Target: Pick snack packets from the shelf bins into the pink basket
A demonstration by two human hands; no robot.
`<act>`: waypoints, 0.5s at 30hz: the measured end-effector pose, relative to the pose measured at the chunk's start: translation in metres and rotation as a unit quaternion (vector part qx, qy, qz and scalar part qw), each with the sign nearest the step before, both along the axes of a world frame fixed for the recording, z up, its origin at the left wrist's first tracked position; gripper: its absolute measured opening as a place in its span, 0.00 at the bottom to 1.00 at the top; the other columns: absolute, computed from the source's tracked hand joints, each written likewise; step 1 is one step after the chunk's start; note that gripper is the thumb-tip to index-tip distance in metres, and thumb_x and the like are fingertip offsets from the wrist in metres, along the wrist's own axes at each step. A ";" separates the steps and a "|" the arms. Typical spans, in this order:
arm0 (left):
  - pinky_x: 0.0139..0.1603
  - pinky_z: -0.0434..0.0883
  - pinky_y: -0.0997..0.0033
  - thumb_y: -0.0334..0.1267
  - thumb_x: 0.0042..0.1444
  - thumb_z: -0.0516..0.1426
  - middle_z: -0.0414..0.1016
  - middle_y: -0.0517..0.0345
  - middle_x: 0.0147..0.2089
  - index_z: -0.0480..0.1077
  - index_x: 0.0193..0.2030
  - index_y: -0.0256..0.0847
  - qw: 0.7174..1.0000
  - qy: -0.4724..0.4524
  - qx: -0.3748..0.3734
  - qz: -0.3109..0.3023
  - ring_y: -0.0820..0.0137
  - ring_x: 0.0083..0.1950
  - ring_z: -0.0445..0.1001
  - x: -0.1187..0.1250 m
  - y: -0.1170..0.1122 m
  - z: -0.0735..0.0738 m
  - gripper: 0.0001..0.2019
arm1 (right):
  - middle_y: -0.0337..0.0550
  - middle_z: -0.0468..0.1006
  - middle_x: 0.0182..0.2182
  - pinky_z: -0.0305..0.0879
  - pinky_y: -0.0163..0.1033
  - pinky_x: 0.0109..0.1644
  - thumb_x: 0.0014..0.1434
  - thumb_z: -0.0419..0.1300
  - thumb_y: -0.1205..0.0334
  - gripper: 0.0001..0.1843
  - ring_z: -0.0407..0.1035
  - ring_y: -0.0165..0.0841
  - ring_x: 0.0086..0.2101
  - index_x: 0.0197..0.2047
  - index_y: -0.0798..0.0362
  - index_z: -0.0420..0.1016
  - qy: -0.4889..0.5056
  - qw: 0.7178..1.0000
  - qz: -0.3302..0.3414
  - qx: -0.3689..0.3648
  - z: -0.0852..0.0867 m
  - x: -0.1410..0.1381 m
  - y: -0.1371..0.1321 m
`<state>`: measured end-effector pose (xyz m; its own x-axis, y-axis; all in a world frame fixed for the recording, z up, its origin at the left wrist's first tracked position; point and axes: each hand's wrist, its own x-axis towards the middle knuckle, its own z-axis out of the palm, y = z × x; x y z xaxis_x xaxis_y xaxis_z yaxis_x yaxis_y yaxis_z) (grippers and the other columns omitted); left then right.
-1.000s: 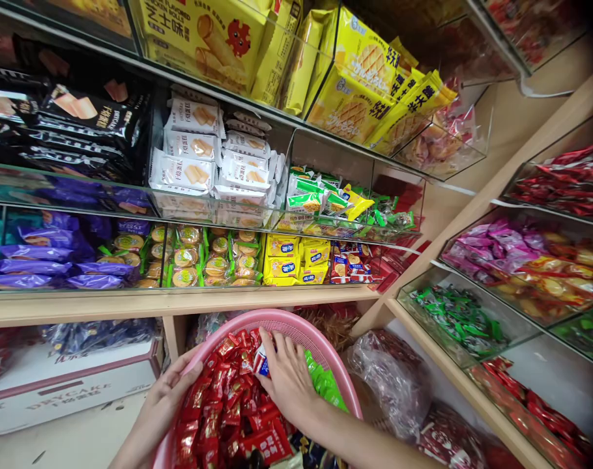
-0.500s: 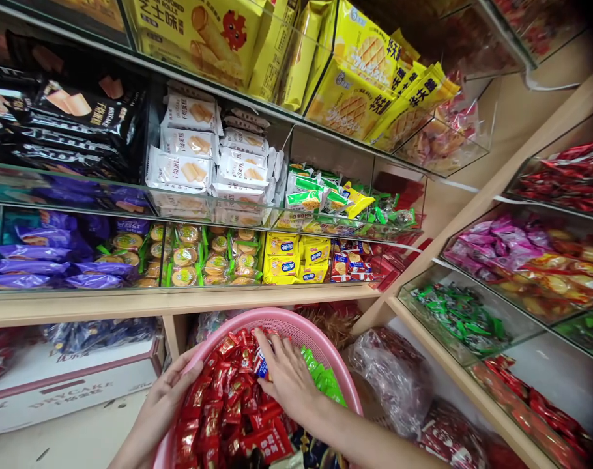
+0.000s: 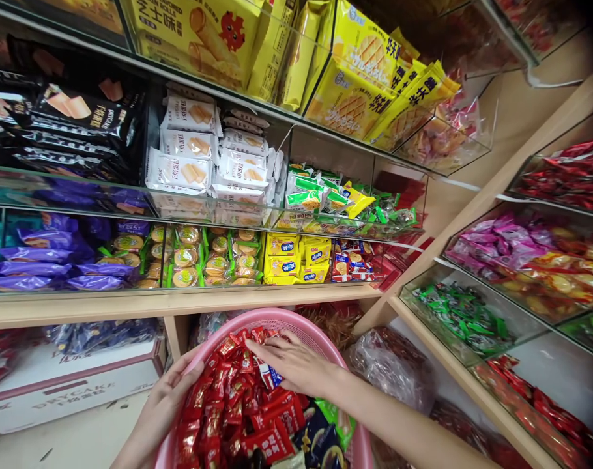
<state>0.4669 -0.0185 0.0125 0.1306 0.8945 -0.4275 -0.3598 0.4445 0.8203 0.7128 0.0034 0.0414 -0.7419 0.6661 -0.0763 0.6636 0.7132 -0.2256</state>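
A pink plastic basket (image 3: 333, 339) full of wrapped snacks is low in the head view. My left hand (image 3: 172, 387) grips its left rim, fingers outside and thumb along the edge. Inside, my right hand (image 3: 294, 365) lies palm down over the heap, its fingers stretched out and touching the red packets (image 3: 218, 391). Close under its thumb side shows a blue-and-white packet (image 3: 268, 373). Dark navy packets (image 3: 318, 438) and bright green packets (image 3: 343, 423) lie at the basket's right side, below my right forearm. What lies beneath the right palm is hidden.
Glass-fronted shelves (image 3: 208, 296) of packaged snacks rise ahead, with more angled bins (image 3: 462, 322) at the right. A white carton (image 3: 72, 384) stands at lower left. Plastic-wrapped bags (image 3: 397, 371) sit right of the basket, under the shelving.
My right hand has shifted and turned flatter across the heap, pointing more to the left. Navy and green packets now show below its forearm. My left hand stays on the rim.
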 end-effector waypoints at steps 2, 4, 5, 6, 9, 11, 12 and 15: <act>0.51 0.71 0.65 0.49 0.46 0.62 0.72 0.55 0.55 0.62 0.59 0.51 1.000 0.000 0.002 -0.006 0.59 0.53 0.71 -0.002 0.001 -0.003 0.32 | 0.52 0.62 0.59 0.54 0.48 0.58 0.49 0.63 0.70 0.57 0.57 0.43 0.56 0.67 0.49 0.23 0.026 0.999 -0.031 -0.035 0.004 0.002 -0.001; 0.52 0.70 0.64 0.49 0.45 0.62 0.71 0.55 0.55 0.60 0.60 0.51 1.000 -0.010 -0.001 -0.015 0.59 0.53 0.71 -0.003 0.003 -0.006 0.33 | 0.55 0.60 0.59 0.56 0.46 0.56 0.51 0.63 0.63 0.56 0.58 0.43 0.55 0.67 0.51 0.22 0.074 0.990 -0.103 -0.056 0.009 0.002 -0.005; 0.52 0.71 0.63 0.49 0.45 0.62 0.72 0.54 0.54 0.60 0.61 0.51 1.000 -0.015 -0.004 -0.017 0.59 0.52 0.72 -0.004 0.003 -0.007 0.34 | 0.55 0.60 0.59 0.57 0.45 0.55 0.53 0.62 0.61 0.55 0.58 0.43 0.55 0.66 0.51 0.20 0.103 0.981 -0.157 -0.055 0.011 0.000 -0.007; 0.51 0.71 0.63 0.48 0.45 0.62 0.73 0.54 0.54 0.60 0.61 0.51 1.000 -0.017 -0.007 -0.015 0.59 0.52 0.72 -0.003 0.003 -0.008 0.34 | 0.55 0.62 0.58 0.59 0.45 0.54 0.55 0.60 0.59 0.53 0.60 0.43 0.54 0.66 0.51 0.19 0.127 0.966 -0.222 -0.048 0.013 -0.003 -0.010; 0.50 0.72 0.63 0.47 0.46 0.62 0.74 0.54 0.51 0.59 0.61 0.51 1.000 -0.018 -0.013 -0.009 0.59 0.49 0.74 -0.002 0.003 -0.008 0.34 | 0.53 0.72 0.49 0.65 0.44 0.45 0.57 0.55 0.56 0.50 0.68 0.43 0.45 0.66 0.53 0.18 0.138 0.909 -0.391 -0.026 0.012 -0.016 -0.019; 0.50 0.72 0.63 0.47 0.46 0.62 0.74 0.54 0.51 0.60 0.61 0.52 1.000 -0.022 -0.014 -0.007 0.60 0.48 0.75 -0.001 0.003 -0.009 0.33 | 0.52 0.74 0.44 0.65 0.44 0.41 0.58 0.54 0.57 0.48 0.70 0.43 0.41 0.67 0.54 0.21 0.117 0.889 -0.442 -0.011 0.006 -0.026 -0.025; 0.50 0.72 0.63 0.46 0.47 0.62 0.74 0.54 0.52 0.60 0.60 0.52 1.000 -0.024 -0.015 -0.004 0.61 0.48 0.75 0.000 0.003 -0.009 0.32 | 0.52 0.74 0.45 0.65 0.45 0.42 0.57 0.54 0.59 0.47 0.69 0.44 0.41 0.67 0.54 0.22 0.107 0.885 -0.453 0.000 0.002 -0.032 -0.027; 0.50 0.71 0.64 0.46 0.47 0.62 0.73 0.54 0.53 0.61 0.60 0.52 1.000 -0.022 -0.017 0.005 0.62 0.48 0.75 -0.001 0.004 -0.011 0.31 | 0.52 0.70 0.51 0.63 0.48 0.49 0.57 0.53 0.65 0.44 0.65 0.46 0.49 0.68 0.51 0.27 0.087 0.879 -0.467 0.039 -0.014 -0.046 -0.031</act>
<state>0.4662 -0.0147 0.0015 0.1406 0.8810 -0.4517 -0.4004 0.4678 0.7879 0.6666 -0.0277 0.0270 0.1345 0.9893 0.0572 0.9281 -0.1056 -0.3570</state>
